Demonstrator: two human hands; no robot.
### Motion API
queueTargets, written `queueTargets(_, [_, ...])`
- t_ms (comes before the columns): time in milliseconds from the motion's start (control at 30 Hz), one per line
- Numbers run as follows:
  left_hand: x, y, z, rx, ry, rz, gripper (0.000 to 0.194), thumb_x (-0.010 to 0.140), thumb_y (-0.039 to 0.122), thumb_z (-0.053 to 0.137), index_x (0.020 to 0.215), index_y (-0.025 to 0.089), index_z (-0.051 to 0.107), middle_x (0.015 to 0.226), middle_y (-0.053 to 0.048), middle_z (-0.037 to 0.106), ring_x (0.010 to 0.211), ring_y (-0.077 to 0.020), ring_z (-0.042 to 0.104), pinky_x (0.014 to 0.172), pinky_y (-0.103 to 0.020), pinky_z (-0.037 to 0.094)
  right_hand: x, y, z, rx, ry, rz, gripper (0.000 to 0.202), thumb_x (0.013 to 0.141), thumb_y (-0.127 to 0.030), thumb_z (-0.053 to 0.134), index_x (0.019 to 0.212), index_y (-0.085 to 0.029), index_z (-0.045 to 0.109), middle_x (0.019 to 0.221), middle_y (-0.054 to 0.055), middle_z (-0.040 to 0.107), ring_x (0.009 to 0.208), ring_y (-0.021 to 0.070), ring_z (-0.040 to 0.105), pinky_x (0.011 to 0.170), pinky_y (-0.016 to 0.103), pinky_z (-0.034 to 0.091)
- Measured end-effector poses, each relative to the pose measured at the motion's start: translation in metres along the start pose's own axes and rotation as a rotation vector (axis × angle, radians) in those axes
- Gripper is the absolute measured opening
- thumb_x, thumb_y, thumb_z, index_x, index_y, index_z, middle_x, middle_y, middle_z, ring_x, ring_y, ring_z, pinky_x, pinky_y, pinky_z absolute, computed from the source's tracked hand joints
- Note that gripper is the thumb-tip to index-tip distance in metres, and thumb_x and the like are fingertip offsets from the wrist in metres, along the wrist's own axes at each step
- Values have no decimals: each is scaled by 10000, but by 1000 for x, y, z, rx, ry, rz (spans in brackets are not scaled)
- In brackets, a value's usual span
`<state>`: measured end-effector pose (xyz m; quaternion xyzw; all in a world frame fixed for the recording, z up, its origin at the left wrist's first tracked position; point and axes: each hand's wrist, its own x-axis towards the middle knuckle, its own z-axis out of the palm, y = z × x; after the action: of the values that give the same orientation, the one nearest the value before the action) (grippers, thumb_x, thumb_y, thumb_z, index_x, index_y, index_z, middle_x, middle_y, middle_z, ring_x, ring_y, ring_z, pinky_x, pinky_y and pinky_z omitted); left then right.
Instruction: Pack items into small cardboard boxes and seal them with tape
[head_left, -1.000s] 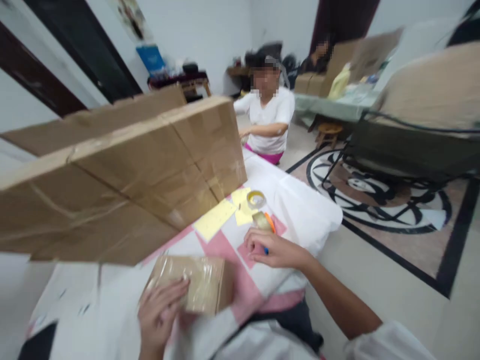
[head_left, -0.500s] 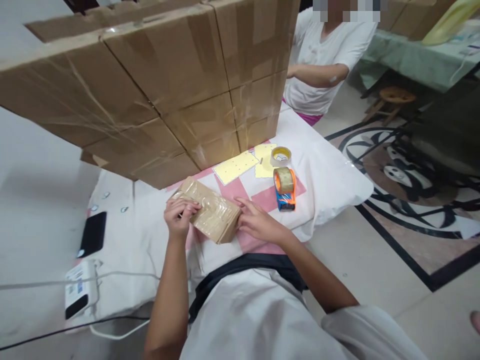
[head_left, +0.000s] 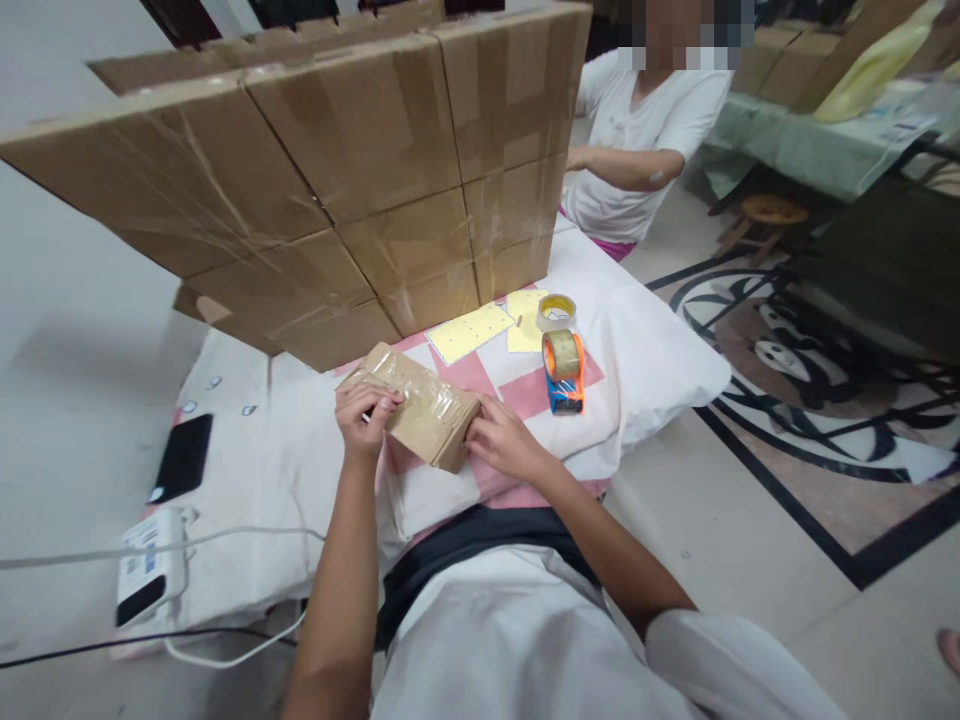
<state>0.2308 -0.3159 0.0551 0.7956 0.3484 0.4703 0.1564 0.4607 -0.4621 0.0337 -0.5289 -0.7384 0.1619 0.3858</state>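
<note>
A small brown cardboard box (head_left: 431, 400) with shiny clear tape across its top is tilted above the table in front of me. My left hand (head_left: 365, 412) grips its left end, thumb on the top face. At the opposite end, the fingers of my right hand (head_left: 504, 440) are bent against the edge and end face, partly hidden by the box. To the right lie a tape dispenser (head_left: 566, 392) in blue and orange, loaded with a roll of tape (head_left: 562, 353), and a separate clear tape roll (head_left: 556, 312).
Large taped cardboard boxes (head_left: 390, 130) form a wall behind the work spot. A black phone-like slab (head_left: 182, 455) and a white power strip (head_left: 152, 565) with cables are at left. Across the table stands a person in a white shirt (head_left: 637, 125). A wooden stool (head_left: 772, 212) is farther back.
My right fingers have closed in against the box's right end, where they were more stretched out before. My left hand keeps its grip. The view has shifted slightly.
</note>
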Motion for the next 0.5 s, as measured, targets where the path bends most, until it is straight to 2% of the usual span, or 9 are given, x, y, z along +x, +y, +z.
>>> queueTargets(100, [3,7,0,-33,42,67,364,911,410,549,627,217,671,694,-31,754,735,-207,707,961,-436,440,-5,-1,8,47,86,51,147,871,-202,686,990,-184,601,1375,182,538,1328,307,485,1095,509,433])
queueTargets(233, [6,5,0,-93,130,200,284,876,334,608,624,232,692,646,-14,731,691,-220,672,966,-470,455,-11,5,20,246,220,178,664,768,-275,807,1337,-194,474,1330,157,582,1232,284,583,1055,466,486])
queueTargets(300, [-4,-2,6,-44,169,220,282,898,363,564,674,254,696,708,-28,740,900,-277,680,1040,-527,429,-12,11,24,320,248,223,890,718,-298,850,1462,-219,366,1404,153,539,1274,287,564,1069,451,480])
queueTargets(333, [-13,-6,10,-46,169,243,287,915,400,522,750,261,711,825,-50,760,1077,-316,653,1095,-576,386,-12,13,26,327,252,229,941,707,-311,859,1491,-234,343,1426,150,522,1293,293,549,1076,453,472])
queueTargets(367, [-26,-9,15,-46,147,272,330,933,449,464,886,263,732,1054,-80,757,1263,-353,571,1152,-634,309,-12,14,27,313,245,222,949,702,-322,863,1499,-248,353,1427,142,521,1305,302,533,1082,458,462])
queueTargets(400, [-42,-10,21,-52,147,256,375,936,485,440,1050,257,716,1330,-104,657,1411,-375,443,1191,-660,246,-12,15,28,288,240,210,922,700,-327,864,1487,-257,389,1403,131,539,1297,308,529,1079,463,456])
queueTargets(433, [-59,-11,29,-52,168,224,389,926,485,474,1183,268,668,1527,-98,494,1484,-378,342,1211,-661,217,-13,14,29,256,239,198,868,695,-324,867,1452,-261,447,1350,115,572,1264,309,540,1066,464,458])
queueTargets(467, [-77,-10,36,-23,166,195,476,889,491,561,1321,293,585,1633,-87,338,1520,-380,268,1219,-653,219,-13,13,31,226,244,187,812,684,-317,874,1405,-256,505,1291,102,600,1220,307,553,1045,460,463])
queueTargets(500, [-94,-10,45,-8,194,181,650,831,512,644,1428,305,491,1668,-97,249,1535,-395,215,1216,-654,230,-12,11,33,207,259,183,769,668,-305,883,1357,-244,547,1239,92,618,1175,302,563,1022,454,468])
